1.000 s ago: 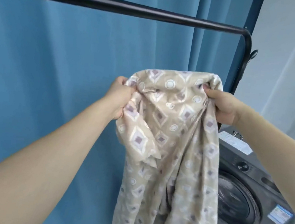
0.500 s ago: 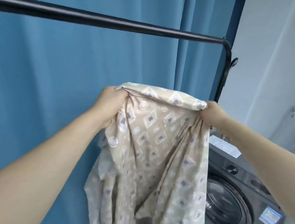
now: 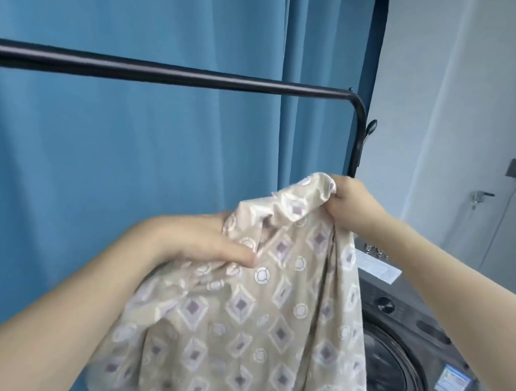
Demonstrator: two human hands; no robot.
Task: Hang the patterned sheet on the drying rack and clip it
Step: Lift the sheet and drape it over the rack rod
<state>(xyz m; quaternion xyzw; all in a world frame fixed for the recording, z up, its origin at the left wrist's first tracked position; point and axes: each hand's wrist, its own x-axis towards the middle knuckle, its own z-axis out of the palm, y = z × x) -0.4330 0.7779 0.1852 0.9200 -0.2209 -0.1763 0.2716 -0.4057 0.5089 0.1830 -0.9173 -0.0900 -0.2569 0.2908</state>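
The scene is evenly and brightly lit by soft, diffuse light; its source cannot be told. Shadows are faint, confined to the folds of the blue curtain (image 3: 126,146) and the creases of the patterned sheet (image 3: 250,324). A pale sheen is seen along the black rack bar (image 3: 167,74). Motion blur is noted on the sheet's lower left part and on the left hand (image 3: 199,240). Wide-angle stretching is evident at the edges, where the forearms appear enlarged and softened.
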